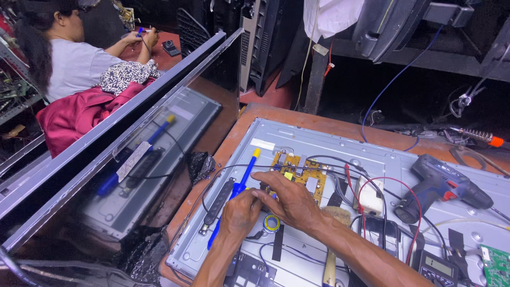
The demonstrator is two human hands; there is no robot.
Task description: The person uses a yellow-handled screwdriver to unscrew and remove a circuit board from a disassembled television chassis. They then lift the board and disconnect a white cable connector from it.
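Observation:
My left hand (240, 211) is curled into a loose fist on the grey metal back panel (319, 139) of a flat screen. It lies over a blue-handled tool with a yellow end (247, 171). My right hand (288, 199) reaches in from the right, and its fingertips meet those of the left hand. Whatever is pinched between them is hidden. A small round spool (271, 223) lies just below the hands. Just beyond the right hand, a yellow circuit board (304, 171) is mounted on the panel, with black and red wires (372, 186) running to its right.
A cordless drill (442, 186) lies on the panel at right. A meter (435, 268) and a green board (496, 266) sit at the lower right. A wooden-handled brush (330, 255) and a black bar (218, 202) flank my arms. A glossy screen (106, 159) leans at left. Another person (74, 58) sits at the far left.

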